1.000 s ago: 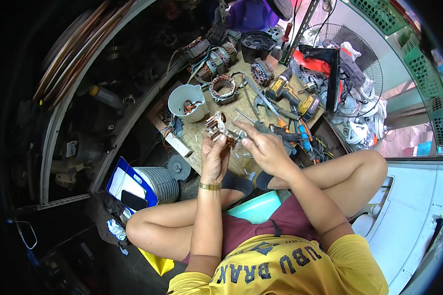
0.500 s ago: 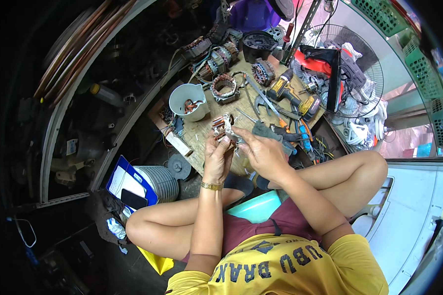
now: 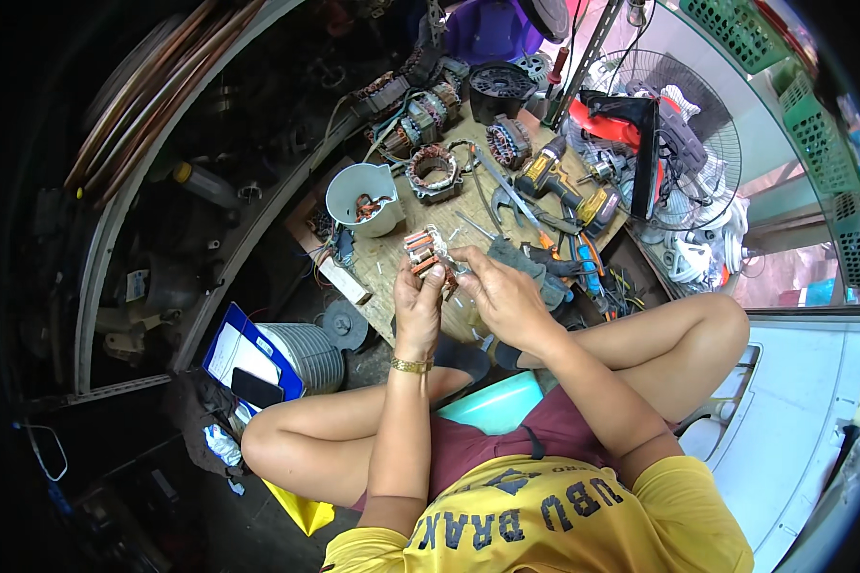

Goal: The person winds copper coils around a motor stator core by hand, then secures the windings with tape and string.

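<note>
My left hand [image 3: 418,306] is closed round a small motor stator [image 3: 420,250], raised above the wooden board. Copper-coloured coil bundles show on its left side, and whitish material runs along its top and right. At the stator's right edge, the fingers of my right hand [image 3: 506,298] are pinched together; what lies between them is too small to make out. Behind my hands, a pale bucket [image 3: 373,222] holds copper-coloured scraps. A larger stator ring [image 3: 435,172] with copper windings lies to the bucket's right.
A yellow-black cordless drill [image 3: 564,183], a hammer [image 3: 514,194] and orange-blue pliers [image 3: 591,272] lie right on the board [image 3: 392,272]. More wound stators [image 3: 416,124] stand at the back. A wire fan guard [image 3: 712,143] is far right; a phone [image 3: 256,386] rests left.
The stator has turned slightly in my left hand, so its coil bundles show more. Both hands have otherwise stayed almost in place.
</note>
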Motion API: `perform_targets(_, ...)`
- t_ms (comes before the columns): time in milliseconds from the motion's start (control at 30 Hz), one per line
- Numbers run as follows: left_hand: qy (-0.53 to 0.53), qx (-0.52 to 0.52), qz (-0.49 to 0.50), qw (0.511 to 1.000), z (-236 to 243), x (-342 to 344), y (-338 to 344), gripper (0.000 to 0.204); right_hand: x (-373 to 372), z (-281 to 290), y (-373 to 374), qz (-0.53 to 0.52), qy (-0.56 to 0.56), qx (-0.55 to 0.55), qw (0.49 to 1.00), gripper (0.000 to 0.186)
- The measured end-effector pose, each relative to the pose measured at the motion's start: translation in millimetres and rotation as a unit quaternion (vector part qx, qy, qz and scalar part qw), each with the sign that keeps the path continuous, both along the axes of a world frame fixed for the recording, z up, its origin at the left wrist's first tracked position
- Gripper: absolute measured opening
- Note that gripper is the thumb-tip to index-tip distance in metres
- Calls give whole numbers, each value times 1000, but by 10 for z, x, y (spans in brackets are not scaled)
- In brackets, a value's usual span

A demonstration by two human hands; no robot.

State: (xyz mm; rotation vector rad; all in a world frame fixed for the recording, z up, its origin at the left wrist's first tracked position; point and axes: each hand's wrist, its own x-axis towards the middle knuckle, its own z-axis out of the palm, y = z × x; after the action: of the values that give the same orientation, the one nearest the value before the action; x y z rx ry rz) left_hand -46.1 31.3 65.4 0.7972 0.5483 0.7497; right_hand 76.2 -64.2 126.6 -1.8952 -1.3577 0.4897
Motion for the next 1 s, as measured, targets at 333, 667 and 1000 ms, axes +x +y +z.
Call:
perform_targets(333,-45,3,51,998,-131,40,5,36,53,-129,99,10,45,-50,998,34)
perform_targets(667,-94,-10,51,994,-203,128,-64,36,129,-386,104,-26,346,10,938,30)
perform_targets(1000,-138,-113,47,983,-481,82,15,25,237,-545,145,-77,536,-109,834,41)
